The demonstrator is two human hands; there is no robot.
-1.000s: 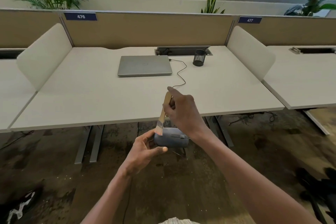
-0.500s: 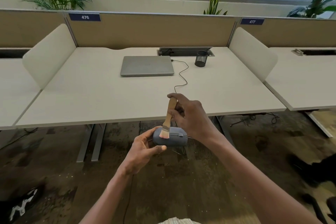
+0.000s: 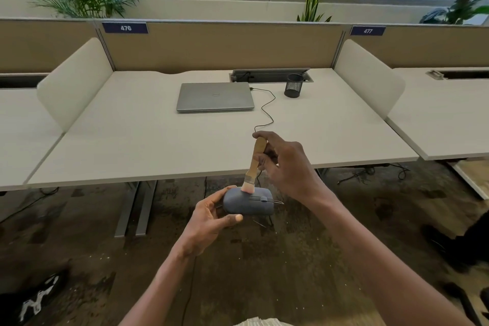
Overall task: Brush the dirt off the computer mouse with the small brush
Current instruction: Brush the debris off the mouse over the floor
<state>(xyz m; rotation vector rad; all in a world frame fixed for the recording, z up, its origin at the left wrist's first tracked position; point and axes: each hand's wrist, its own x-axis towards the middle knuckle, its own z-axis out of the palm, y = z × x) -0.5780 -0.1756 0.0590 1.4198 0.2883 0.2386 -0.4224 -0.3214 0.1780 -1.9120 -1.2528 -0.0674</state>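
The left hand [image 3: 209, 217] holds the grey-blue oval computer mouse [image 3: 248, 202] in the air in front of the white table [image 3: 158, 145], fingers curled behind it and thumb pressed along its near side. The right hand [image 3: 288, 167] pinches the small wooden-handled brush [image 3: 254, 164] upright, fingers clamped on the handle, pale bristles touching the mouse's top.

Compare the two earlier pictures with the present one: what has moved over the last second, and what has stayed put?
The small brush, gripped in the right hand, has swept along the grey computer mouse: its bristles began at the rear end by the left hand and now press on the top, nearer the scroll wheel. No grip changed. The closed laptop and mesh pen cup kept their places.
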